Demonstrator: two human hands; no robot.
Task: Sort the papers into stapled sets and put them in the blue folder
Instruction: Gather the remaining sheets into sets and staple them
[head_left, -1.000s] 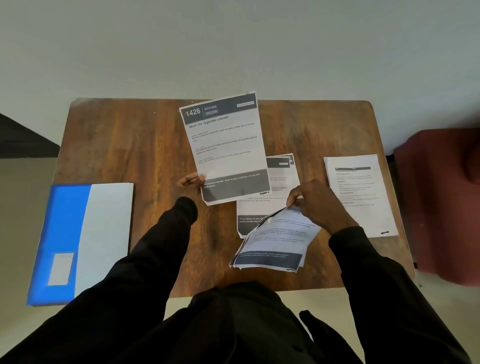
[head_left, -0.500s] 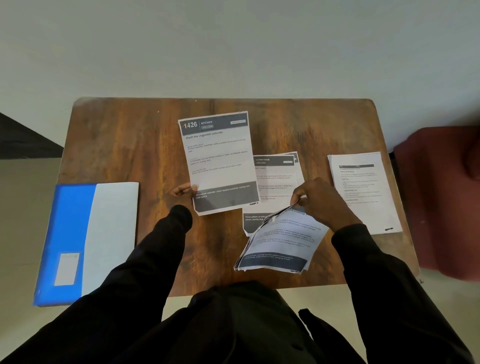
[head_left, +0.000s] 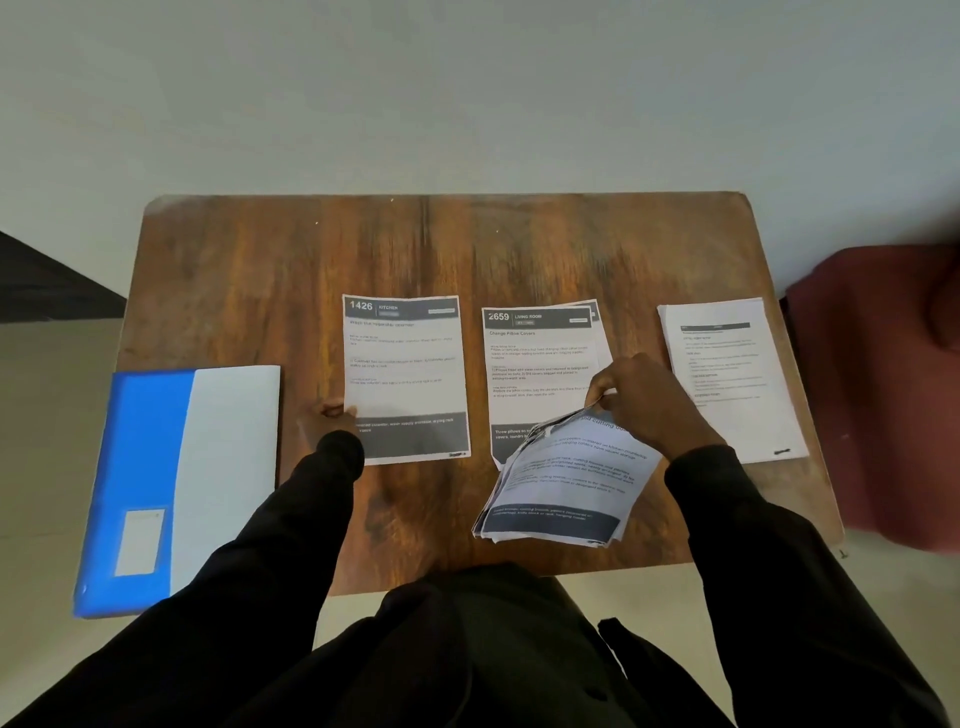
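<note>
While left hand (head_left: 324, 422) pinches the 1426 sheet (head_left: 405, 374) edge, flat on table (head_left: 467, 249) mid-frame, right hand (head_left: 649, 405) fingers clamp the paper stack (head_left: 561, 488) centre-right; blue folder (head_left: 150, 467) lower left

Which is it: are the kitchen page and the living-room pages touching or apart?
Apart. The head view shows a strip of bare table between the right edge of the kitchen page and the living-room pages.

1. Living-room pile (head_left: 540, 364): lower right corner hidden beneath your right hand (head_left: 644, 405) and its sheaf (head_left: 566, 488).
2. Your left hand (head_left: 322, 423): fingers mostly hidden behind your sleeve (head_left: 311, 493).
3. Maroon object (head_left: 883, 395): blurred, cut by right edge.
</note>
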